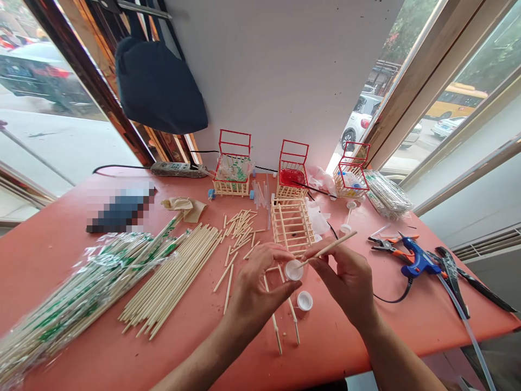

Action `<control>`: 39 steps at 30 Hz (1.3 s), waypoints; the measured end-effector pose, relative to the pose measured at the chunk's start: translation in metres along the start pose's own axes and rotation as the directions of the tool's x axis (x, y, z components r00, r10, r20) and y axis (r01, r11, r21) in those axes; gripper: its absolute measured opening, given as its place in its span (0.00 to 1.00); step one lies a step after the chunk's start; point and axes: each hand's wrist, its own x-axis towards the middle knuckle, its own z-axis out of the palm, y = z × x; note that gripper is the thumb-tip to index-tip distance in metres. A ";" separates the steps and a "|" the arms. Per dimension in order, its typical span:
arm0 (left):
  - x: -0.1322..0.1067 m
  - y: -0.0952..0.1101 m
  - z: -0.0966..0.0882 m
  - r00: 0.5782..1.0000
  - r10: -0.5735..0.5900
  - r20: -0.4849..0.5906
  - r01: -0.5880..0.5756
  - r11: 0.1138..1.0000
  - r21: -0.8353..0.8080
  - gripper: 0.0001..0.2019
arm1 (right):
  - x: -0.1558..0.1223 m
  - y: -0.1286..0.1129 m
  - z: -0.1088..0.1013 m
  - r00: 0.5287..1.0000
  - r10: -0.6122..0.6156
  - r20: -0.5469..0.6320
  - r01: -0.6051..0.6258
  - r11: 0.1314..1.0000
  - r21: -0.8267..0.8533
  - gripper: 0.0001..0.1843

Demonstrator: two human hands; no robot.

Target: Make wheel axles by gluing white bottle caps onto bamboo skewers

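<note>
My left hand (256, 288) pinches a small white bottle cap (293, 270) between thumb and fingers, just above the red table (61, 244). My right hand (345, 277) grips a wooden stick (331, 247) whose near tip meets the cap's middle. Below the hands lie a second white cap (304, 300) and a small stick frame (285, 320). A ladder-like stick grid (292, 225) lies just beyond my fingers.
Loose chopsticks (175, 277) and wrapped chopstick bundles (77, 293) fill the left. Three small stick carts with red wire frames (233, 163) (292, 171) (350, 171) stand at the back. A blue glue gun (417, 260), pliers (386, 244) and black scissors (453, 271) lie right. A power strip (177, 169) sits back left.
</note>
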 end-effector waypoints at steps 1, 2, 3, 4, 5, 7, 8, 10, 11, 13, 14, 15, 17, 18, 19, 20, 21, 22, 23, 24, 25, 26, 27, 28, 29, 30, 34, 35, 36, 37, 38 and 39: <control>0.000 0.000 0.000 1.000 0.001 -0.001 -0.001 1.000 0.001 0.12 | 0.000 0.000 0.000 1.000 0.001 0.001 -0.001 1.000 -0.001 0.05; 0.000 0.000 0.000 1.000 0.004 -0.003 -0.004 1.000 0.001 0.12 | 0.000 0.000 0.000 1.000 0.002 0.001 -0.002 1.000 -0.001 0.05; 0.000 -0.001 0.000 1.000 0.005 -0.004 -0.005 1.000 0.000 0.12 | 0.000 0.000 -0.001 1.000 0.001 0.003 -0.001 1.000 -0.001 0.05; 0.000 -0.001 0.001 1.000 0.006 -0.005 -0.006 1.000 0.000 0.11 | 0.001 -0.001 -0.001 1.000 0.000 0.004 0.000 1.000 -0.001 0.05; 0.000 -0.001 0.001 1.000 0.004 -0.004 -0.004 1.000 0.000 0.11 | 0.001 -0.001 -0.001 1.000 -0.001 0.005 0.001 1.000 -0.002 0.05; 0.000 -0.001 0.001 1.000 0.003 -0.001 -0.003 1.000 0.001 0.11 | 0.001 -0.001 -0.002 1.000 0.002 0.004 -0.002 1.000 -0.002 0.04; 0.000 -0.001 0.001 1.000 0.003 0.000 -0.003 1.000 0.002 0.11 | 0.000 -0.001 -0.002 1.000 0.005 0.003 -0.005 1.000 -0.002 0.05; 0.000 -0.001 0.000 1.000 0.005 0.004 -0.005 1.000 -0.001 0.11 | 0.000 0.000 -0.002 1.000 0.011 0.003 -0.011 1.000 -0.001 0.05; 0.000 -0.001 0.000 1.000 0.007 0.006 -0.007 1.000 -0.001 0.12 | 0.000 0.000 -0.001 1.000 0.011 0.005 -0.011 1.000 -0.001 0.05; 0.001 -0.001 0.000 1.000 0.010 0.007 -0.010 1.000 0.001 0.12 | -0.001 0.001 -0.001 1.000 0.008 0.008 -0.008 1.000 0.002 0.05; 0.001 -0.001 0.000 1.000 0.011 0.008 -0.011 1.000 0.004 0.13 | -0.001 0.000 -0.001 1.000 0.009 0.010 -0.009 1.000 0.002 0.05; 0.001 -0.001 0.000 1.000 0.012 0.008 -0.012 1.000 0.006 0.13 | -0.001 0.000 -0.001 1.000 0.009 0.011 -0.009 1.000 0.001 0.05; 0.000 -0.001 0.000 1.000 0.012 0.010 -0.012 1.000 0.009 0.13 | 0.000 -0.001 -0.001 1.000 0.009 0.011 -0.009 1.000 -0.003 0.05; 0.000 -0.001 0.000 1.000 0.013 0.010 -0.013 1.000 0.010 0.13 | 0.000 -0.001 -0.001 1.000 0.007 0.010 -0.007 1.000 -0.006 0.05; 0.000 -0.001 0.000 1.000 0.017 0.009 -0.017 1.000 0.014 0.13 | 0.001 -0.001 -0.001 1.000 0.003 0.008 -0.003 1.000 -0.008 0.05; -0.001 -0.001 0.001 1.000 0.024 0.006 -0.024 1.000 0.019 0.13 | 0.001 -0.001 -0.001 1.000 -0.002 0.006 0.002 1.000 -0.010 0.05; -0.001 -0.001 0.001 0.999 0.033 0.003 -0.033 0.999 0.026 0.13 | 0.001 -0.001 -0.001 1.000 -0.004 0.005 0.004 1.000 -0.014 0.05; -0.001 -0.002 0.001 0.999 0.042 0.000 -0.042 0.999 0.033 0.12 | 0.001 -0.001 -0.001 1.000 -0.005 0.003 0.005 1.000 -0.020 0.05; -0.001 -0.002 0.001 0.999 0.049 -0.003 -0.049 0.998 0.039 0.12 | 0.001 -0.001 -0.001 1.000 -0.005 0.003 0.005 1.000 -0.026 0.05; -0.001 -0.002 0.001 0.999 0.054 -0.004 -0.054 0.998 0.045 0.12 | 0.001 -0.001 -0.001 1.000 -0.005 0.002 0.005 1.000 -0.030 0.05; -0.001 -0.002 0.001 0.998 0.056 -0.004 -0.056 0.997 0.048 0.11 | 0.000 -0.001 -0.001 1.000 -0.003 0.002 0.003 1.000 -0.031 0.05; -0.001 -0.002 0.001 0.998 0.056 -0.003 -0.056 0.997 0.050 0.11 | 0.000 -0.001 -0.001 1.000 -0.002 0.002 0.002 0.999 -0.032 0.05; 0.000 -0.002 0.001 0.999 0.054 -0.001 -0.053 0.997 0.051 0.11 | 0.000 -0.001 -0.001 1.000 -0.003 0.002 0.003 1.000 -0.030 0.05; 0.000 -0.002 0.001 0.999 0.052 0.000 -0.052 0.997 0.052 0.11 | 0.000 -0.001 -0.001 1.000 -0.006 0.002 0.006 1.000 -0.028 0.05; 0.000 -0.002 0.001 0.999 0.053 0.001 -0.053 0.997 0.051 0.10 | 0.000 -0.001 -0.001 1.000 -0.009 0.003 0.009 1.000 -0.027 0.05; 0.000 -0.002 0.001 0.999 0.053 0.003 -0.053 0.997 0.050 0.10 | 0.000 -0.001 -0.001 1.000 -0.012 0.002 0.012 1.000 -0.028 0.05; 0.000 -0.002 0.001 0.998 0.055 -0.002 -0.055 0.997 0.055 0.10 | 0.000 -0.002 -0.001 1.000 -0.011 0.005 0.011 0.999 -0.041 0.05; 0.000 -0.002 0.001 0.998 0.055 -0.004 -0.055 0.997 0.055 0.10 | 0.000 -0.002 -0.001 1.000 -0.010 0.006 0.010 0.999 -0.043 0.05; 0.000 -0.002 0.001 0.998 0.056 -0.006 -0.055 0.997 0.055 0.10 | 0.001 -0.002 -0.001 1.000 -0.009 0.008 0.009 0.999 -0.042 0.05; 0.000 -0.002 0.001 0.998 0.057 -0.007 -0.057 0.997 0.054 0.10 | 0.001 -0.002 -0.001 1.000 -0.011 0.008 0.012 0.999 -0.041 0.05; 0.000 -0.002 0.001 0.998 0.057 -0.008 -0.057 0.997 0.052 0.11 | 0.001 -0.002 -0.001 1.000 -0.014 0.007 0.014 0.999 -0.041 0.05; 0.000 -0.003 0.001 0.998 0.056 -0.008 -0.056 0.997 0.051 0.11 | 0.001 -0.002 -0.001 1.000 -0.017 0.005 0.017 0.999 -0.042 0.05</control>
